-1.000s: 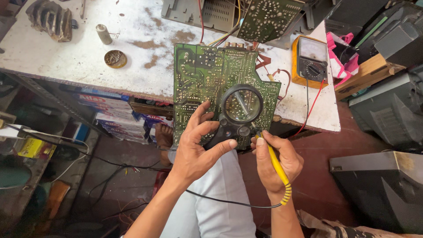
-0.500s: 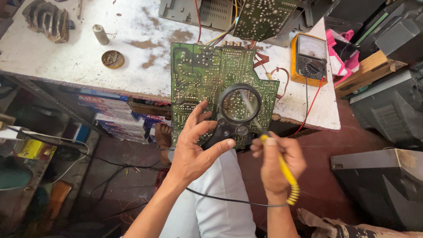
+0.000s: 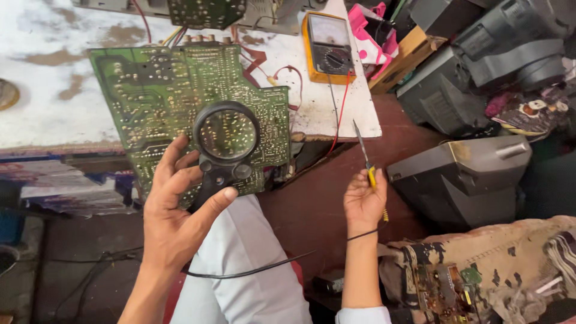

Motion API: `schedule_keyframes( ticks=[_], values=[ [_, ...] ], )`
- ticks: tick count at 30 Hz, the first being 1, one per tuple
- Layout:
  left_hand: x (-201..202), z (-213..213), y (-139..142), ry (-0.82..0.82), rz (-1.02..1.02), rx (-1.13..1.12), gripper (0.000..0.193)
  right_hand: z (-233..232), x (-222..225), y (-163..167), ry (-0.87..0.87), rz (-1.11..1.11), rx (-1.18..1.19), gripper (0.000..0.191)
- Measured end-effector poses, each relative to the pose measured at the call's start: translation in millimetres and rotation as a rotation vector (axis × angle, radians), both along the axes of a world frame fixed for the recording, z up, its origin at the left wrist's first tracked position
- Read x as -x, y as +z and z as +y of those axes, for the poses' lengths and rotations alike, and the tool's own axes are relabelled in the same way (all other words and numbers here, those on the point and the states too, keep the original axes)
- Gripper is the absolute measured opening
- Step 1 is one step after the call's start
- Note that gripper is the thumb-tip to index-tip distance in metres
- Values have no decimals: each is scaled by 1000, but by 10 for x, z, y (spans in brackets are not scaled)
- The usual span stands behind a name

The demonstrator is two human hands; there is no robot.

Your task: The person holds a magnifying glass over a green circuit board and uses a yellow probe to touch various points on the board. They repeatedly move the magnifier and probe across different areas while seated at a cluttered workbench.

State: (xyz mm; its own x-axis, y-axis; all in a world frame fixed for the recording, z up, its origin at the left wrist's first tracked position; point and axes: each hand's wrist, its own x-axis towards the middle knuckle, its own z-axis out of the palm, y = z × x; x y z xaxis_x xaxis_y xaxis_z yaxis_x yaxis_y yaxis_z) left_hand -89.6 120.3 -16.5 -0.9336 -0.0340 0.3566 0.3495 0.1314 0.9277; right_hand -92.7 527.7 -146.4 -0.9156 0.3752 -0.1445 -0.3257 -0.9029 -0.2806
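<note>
A green circuit board (image 3: 156, 90) leans over the front edge of a stained white workbench (image 3: 54, 120), solder side up. My left hand (image 3: 180, 210) grips the black handle of a round magnifying glass (image 3: 227, 135) held flat against the board's lower right part. My right hand (image 3: 363, 201) is off to the right of the board, over the brown floor, holding a thin pointed tool (image 3: 365, 153) with a yellow handle, tip pointing up. A black cord (image 3: 252, 270) runs from that hand across my lap.
A yellow analog multimeter (image 3: 327, 45) lies at the bench's back right with red and black leads. Another circuit board (image 3: 204, 12) sits behind. Old grey television sets (image 3: 474, 174) crowd the right. More boards lie on patterned cloth (image 3: 480, 276) at lower right.
My right hand has pulled away from the board to the right with the tool. The view has shifted right. The left hand and magnifier stay on the board.
</note>
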Motion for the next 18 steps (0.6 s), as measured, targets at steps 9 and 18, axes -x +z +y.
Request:
schedule_keyframes(
  ticks=[9,18],
  values=[
    [10,1,16,-3,5,8,40,-313,-84,379,-181,-56,-244,19],
    [35,-48,-82,30,21,-21,46,-1740,-264,1198,-147,29,-1318,11]
  ],
)
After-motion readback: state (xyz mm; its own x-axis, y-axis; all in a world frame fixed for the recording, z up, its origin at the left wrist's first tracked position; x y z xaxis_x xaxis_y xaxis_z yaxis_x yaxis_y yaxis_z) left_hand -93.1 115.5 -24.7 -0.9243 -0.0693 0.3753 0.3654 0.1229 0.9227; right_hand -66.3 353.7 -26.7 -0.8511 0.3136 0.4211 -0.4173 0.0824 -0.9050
